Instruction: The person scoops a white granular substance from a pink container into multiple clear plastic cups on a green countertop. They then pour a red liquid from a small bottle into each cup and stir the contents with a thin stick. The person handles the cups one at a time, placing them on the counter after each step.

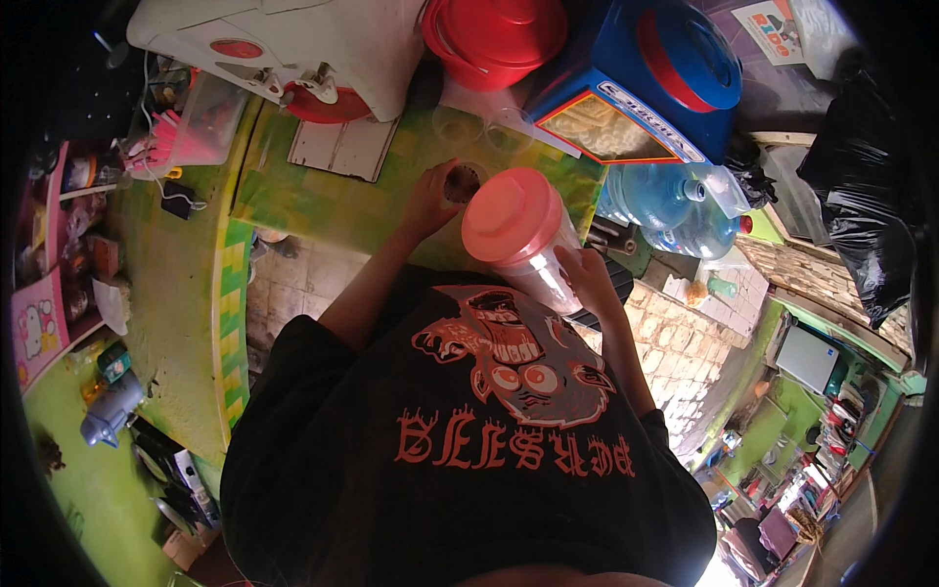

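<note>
My left hand (433, 198) is closed around the side of a small clear cup with dark contents (462, 183), low over the green-and-yellow patterned table cover (337, 198). Whether the cup rests on that cover I cannot tell. In my right hand (589, 279) is a clear plastic jar (546, 275), tilted, gripped by its side near the bottom. Its pink lid (512, 213) is on and faces up toward me, close beside the cup. What the jar holds is hard to make out. Two clear empty-looking cups (508, 130) stand just beyond the left hand.
A white dispenser (308, 44) with taps stands at the back left, beside a red lidded bucket (499, 37). At the back right is a blue cracker tin (638, 81). Large water bottles (653, 194) stand right of the table. A phone (176, 202) lies on the left counter.
</note>
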Demonstrator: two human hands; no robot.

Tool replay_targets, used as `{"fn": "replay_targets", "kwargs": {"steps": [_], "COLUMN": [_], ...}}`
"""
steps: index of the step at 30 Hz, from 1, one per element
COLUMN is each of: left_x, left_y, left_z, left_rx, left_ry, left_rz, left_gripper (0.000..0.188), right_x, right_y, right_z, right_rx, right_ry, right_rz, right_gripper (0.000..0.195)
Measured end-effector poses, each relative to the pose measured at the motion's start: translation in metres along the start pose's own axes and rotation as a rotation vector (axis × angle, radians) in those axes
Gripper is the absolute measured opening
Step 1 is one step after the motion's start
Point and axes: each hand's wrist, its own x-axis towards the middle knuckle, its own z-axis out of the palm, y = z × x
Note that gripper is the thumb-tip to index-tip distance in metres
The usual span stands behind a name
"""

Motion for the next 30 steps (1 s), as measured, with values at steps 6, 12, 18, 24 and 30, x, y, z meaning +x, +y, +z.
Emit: {"fn": "replay_targets", "kwargs": {"steps": [6,12,18,24,30], "left_x": [-0.001,-0.002,-0.002,-0.006,-0.013], "left_y": [0.002,0.002,0.004,0.010,0.011], "left_z": [0.000,-0.001,0.000,0.004,0.008], "left_rx": [-0.004,-0.015,-0.015,-0.047,-0.163], "left_ry": [0.013,-0.003,0.012,0.061,0.030], "left_rz": [-0.004,-0.005,0.002,-0.028,-0.108], "left_gripper": [0.081,0.083,0.083,0.082,0.080], "right_x": [0.000,-0.002,-0.001,0.001,-0.009], "right_y": [0.001,0.002,0.010,0.029,0.042], "right_z": [0.000,0.000,-0.001,-0.001,-0.008], "right_rx": [0.032,0.061,0.014,0.019,0.012], "right_ry": [-0.005,0.011,0.039,0.089,0.145], "right_rz": [0.007,-0.005,-0.019,-0.078,-0.062], "right_gripper": [0.032,0.030,0.035,0.042,0.042]}}
